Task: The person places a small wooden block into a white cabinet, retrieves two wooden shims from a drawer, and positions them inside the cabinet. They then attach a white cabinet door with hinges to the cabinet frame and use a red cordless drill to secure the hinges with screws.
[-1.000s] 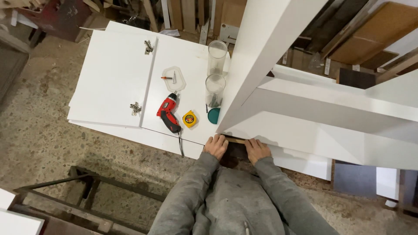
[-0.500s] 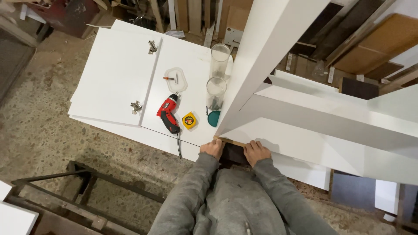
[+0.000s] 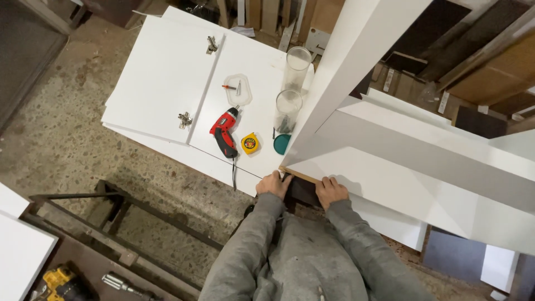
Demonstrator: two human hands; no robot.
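My left hand (image 3: pixel 273 184) and my right hand (image 3: pixel 330 190) both grip the near bottom edge of a tall white cabinet carcass (image 3: pixel 390 139) with shelves, which stands on the white panels (image 3: pixel 167 78) of a work surface. The hands are a short way apart on a thin raw-wood edge strip (image 3: pixel 298 174). Just left of my left hand lie a red cordless screwdriver (image 3: pixel 224 132), a yellow tape measure (image 3: pixel 250 143) and a teal lid (image 3: pixel 281 144). Grey sleeves cover both arms.
Two clear plastic tubes (image 3: pixel 292 83) stand by the cabinet, next to a small clear tray (image 3: pixel 238 90) of screws. Hinges (image 3: pixel 184 119) sit on a white door panel. A metal frame (image 3: pixel 111 212) and a yellow drill (image 3: pixel 61 284) are on the floor at left. Board offcuts lean at back right.
The view has tilted slightly and drawn closer. Both hands stay on the cabinet's bottom edge with hardly any shift.
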